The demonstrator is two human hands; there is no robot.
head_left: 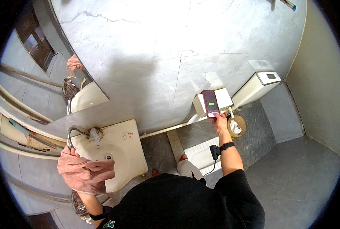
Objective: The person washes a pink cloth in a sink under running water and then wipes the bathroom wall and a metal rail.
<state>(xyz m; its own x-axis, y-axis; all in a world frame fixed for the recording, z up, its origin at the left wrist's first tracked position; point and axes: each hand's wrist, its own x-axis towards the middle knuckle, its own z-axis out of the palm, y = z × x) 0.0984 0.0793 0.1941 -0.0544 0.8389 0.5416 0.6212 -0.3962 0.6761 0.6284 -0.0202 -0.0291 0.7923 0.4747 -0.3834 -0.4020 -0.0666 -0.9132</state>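
A pink cloth (84, 173) is bunched in my left hand (73, 152) and hangs over the left side of the white sink (137, 152). The cloth covers most of that hand; only some fingers show, close to the curved faucet (71, 133). My right hand (220, 124) reaches forward, its fingers closed on the lower end of a smartphone (210, 103) in a dark red case. A green battery mark glows on the phone's dark screen. The phone is over a white box (224, 97) on the wall; whether it rests there I cannot tell.
A yellowish waste bin (238, 131) with crumpled paper stands beyond my right wrist. A squat toilet (202, 152) is set in the floor by my leg. Right of the white box is a tall white cistern (254, 88). A mirror (36, 91) covers the left wall, and a pipe (166, 129) runs low along the wall.
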